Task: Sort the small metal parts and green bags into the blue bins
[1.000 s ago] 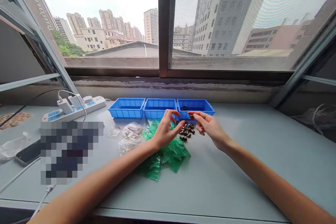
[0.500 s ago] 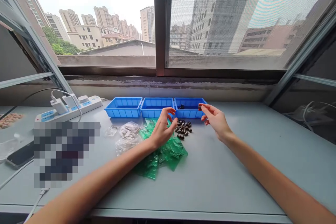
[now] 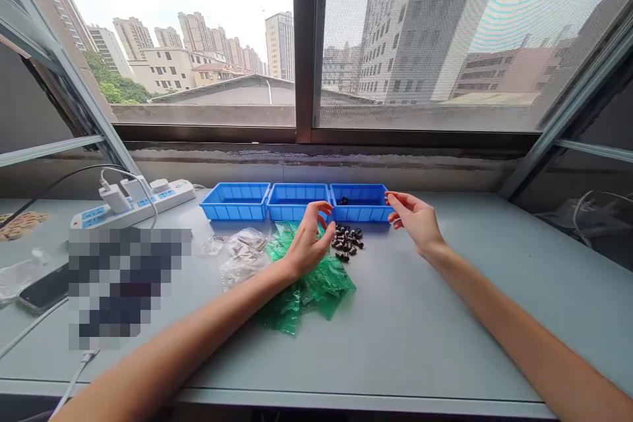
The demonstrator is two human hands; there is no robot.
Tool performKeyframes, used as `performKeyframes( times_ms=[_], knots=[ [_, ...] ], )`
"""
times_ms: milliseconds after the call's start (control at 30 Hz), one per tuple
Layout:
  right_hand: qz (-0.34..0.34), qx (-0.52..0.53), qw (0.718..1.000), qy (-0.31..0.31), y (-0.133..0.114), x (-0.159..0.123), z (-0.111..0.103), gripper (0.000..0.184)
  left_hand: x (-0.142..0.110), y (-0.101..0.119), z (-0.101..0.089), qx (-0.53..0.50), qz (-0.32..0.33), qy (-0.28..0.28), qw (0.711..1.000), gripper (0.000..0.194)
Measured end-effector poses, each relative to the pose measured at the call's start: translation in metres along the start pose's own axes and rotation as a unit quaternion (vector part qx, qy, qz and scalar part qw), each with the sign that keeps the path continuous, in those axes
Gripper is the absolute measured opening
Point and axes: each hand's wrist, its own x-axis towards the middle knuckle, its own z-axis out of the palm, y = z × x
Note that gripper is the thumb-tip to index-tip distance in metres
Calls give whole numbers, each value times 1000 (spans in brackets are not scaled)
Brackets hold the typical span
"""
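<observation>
My right hand (image 3: 416, 219) is at the right end of the rightmost blue bin (image 3: 360, 213), thumb and fingers pinched on a small dark part, mostly hidden by the fingertips. A few dark pieces (image 3: 343, 200) lie inside that bin. My left hand (image 3: 312, 237) hovers over the green plastic bags (image 3: 326, 287), fingers curved and apart, holding nothing. Just right of its fingertips a pile of small dark, knob-like parts (image 3: 347, 242) lies on the table. Clear plastic bags (image 3: 244, 254) with pale contents lie to the left of the green ones.
A middle blue bin (image 3: 297, 212) and a left blue bin (image 3: 235, 211) stand in the same row before the window. At the left are a power strip (image 3: 133, 208) with plugs and cables, a phone (image 3: 44, 287) and a blurred-out patch. The table's front edge (image 3: 346, 402) runs below.
My right hand has shifted slightly right, to the bin's right end, and the small dark part shows less between its fingers. My left hand stays nearly still.
</observation>
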Motion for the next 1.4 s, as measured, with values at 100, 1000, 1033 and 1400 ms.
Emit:
performKeyframes(
  times_ms=[100,1000,1033,1400],
  knots=[
    [-33,-52,998,-16,-2,-1,-3,42,0,1,0,-1,2,-3,1000,21],
    [-221,-328,838,-376,-8,-18,-2,29,1,1,-1,36,11,-4,999,13],
    [-229,-341,831,-375,-9,-18,-2,27,1,1,0,35,12,-4,999,13],
    [-277,-400,801,-347,-8,-15,-5,15,1,1,-1,33,20,-8,999,11]
  ],
)
